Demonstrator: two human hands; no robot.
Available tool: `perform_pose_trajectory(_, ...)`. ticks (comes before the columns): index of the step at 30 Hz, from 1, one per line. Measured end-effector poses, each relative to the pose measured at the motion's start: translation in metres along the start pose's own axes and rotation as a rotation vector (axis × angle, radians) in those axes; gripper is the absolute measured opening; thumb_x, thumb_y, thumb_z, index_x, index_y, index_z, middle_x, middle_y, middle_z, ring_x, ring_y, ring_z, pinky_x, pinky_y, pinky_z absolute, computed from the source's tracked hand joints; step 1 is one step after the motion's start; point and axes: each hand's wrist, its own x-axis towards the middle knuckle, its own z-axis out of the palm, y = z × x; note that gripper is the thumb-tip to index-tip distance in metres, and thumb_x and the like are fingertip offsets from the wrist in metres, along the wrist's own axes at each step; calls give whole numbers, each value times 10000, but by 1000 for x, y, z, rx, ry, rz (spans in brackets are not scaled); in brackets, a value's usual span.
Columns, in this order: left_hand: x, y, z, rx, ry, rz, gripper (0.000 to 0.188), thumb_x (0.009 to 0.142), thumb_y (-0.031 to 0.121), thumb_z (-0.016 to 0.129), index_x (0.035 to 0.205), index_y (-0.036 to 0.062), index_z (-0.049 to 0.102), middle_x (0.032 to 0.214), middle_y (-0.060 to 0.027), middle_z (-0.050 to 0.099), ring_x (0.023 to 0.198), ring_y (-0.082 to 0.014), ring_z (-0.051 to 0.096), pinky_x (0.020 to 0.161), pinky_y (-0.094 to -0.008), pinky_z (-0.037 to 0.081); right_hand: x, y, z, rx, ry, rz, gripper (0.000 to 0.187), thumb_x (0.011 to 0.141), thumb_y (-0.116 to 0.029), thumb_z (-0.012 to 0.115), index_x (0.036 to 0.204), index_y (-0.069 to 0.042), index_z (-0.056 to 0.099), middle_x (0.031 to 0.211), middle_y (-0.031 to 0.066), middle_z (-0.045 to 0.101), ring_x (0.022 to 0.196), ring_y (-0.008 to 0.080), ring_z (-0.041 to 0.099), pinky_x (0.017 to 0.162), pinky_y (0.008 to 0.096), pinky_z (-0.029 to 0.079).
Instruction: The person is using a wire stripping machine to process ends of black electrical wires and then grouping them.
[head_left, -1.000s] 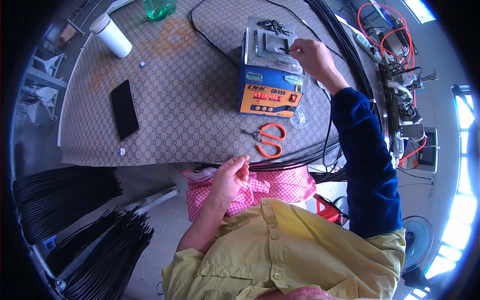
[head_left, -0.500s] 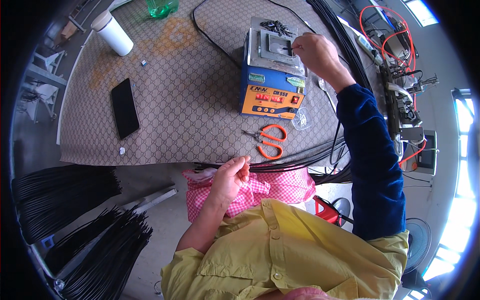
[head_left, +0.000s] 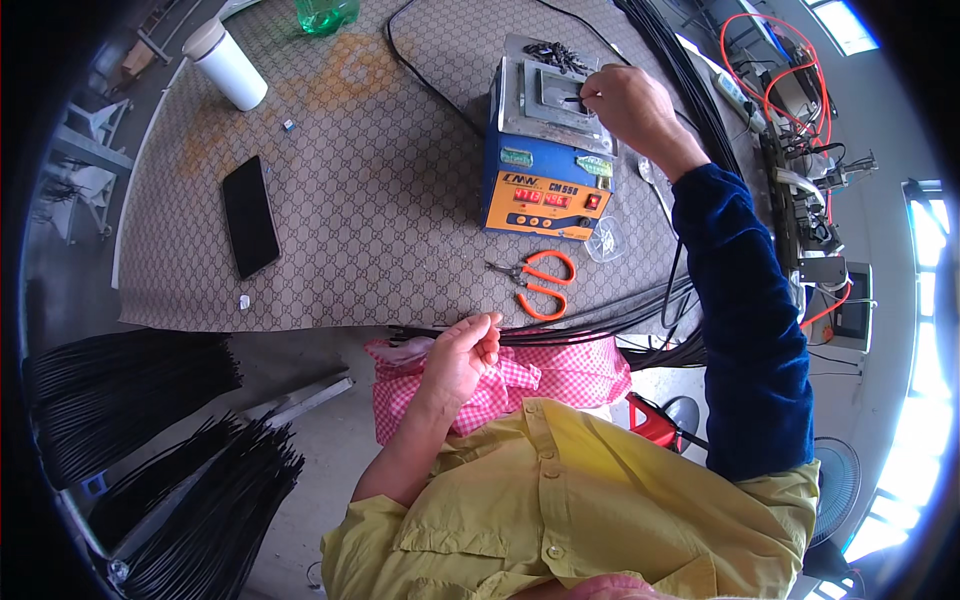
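My right hand (head_left: pixel 634 103) reaches over a solder pot (head_left: pixel 546 207) with a blue body and an orange front panel. Its fingers are pinched on a small dark piece (head_left: pixel 573 99), too small to name, which sits over the pot's square metal well (head_left: pixel 560 90). By the table's near edge my left hand (head_left: pixel 461 358) is closed, thumb pressed to the curled fingers; whatever it may hold is hidden. Black cables (head_left: pixel 600 322) run along the edge beside it. Just beyond lie orange-handled cutters (head_left: pixel 541 284).
A small clear dish (head_left: pixel 604 240) stands by the pot's front corner, with a spoon (head_left: pixel 655 188) to its right. Dark bits (head_left: pixel 556 55) lie on the pot's back rim. Further left are a black phone (head_left: pixel 251 217) and a white bottle (head_left: pixel 226 66). Black cable bundles (head_left: pixel 130 385) hang at lower left.
My right hand has shifted very slightly left, and the dark piece with it. The pot sits a touch further right. My left hand stays in place.
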Motion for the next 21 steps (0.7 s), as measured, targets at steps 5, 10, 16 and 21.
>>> perform_pose_trajectory(5,0,0,0,1,5,-1,187,864,117,451,959,-18,537,697,-29,520,594,-109,470,542,-233,377,-1,3,-6,31,8,18,142,710,-167,571,764,-57,642,718,96,609,680,241,595,640,337,463)
perform_pose_trajectory(10,0,0,0,-10,-14,4,187,862,115,452,956,-23,538,697,-31,523,595,-110,471,542,-233,379,-2,13,-15,142,-33,85,177,715,-189,596,762,-26,647,673,118,612,609,221,602,583,319,464)
perform_pose_trajectory(16,1,0,-1,-20,-8,-2,185,858,110,455,952,-25,540,696,-34,524,596,-111,473,541,-234,382,-3,19,-15,168,24,45,155,709,-169,596,760,-32,646,696,119,603,637,236,599,588,327,460)
perform_pose_trajectory(21,2,-1,-3,-14,-34,9,184,845,139,504,936,-6,571,697,-10,538,590,-81,478,535,-221,386,4,6,-17,-132,129,-89,99,697,-123,562,708,-43,618,742,88,573,710,272,570,611,352,455)
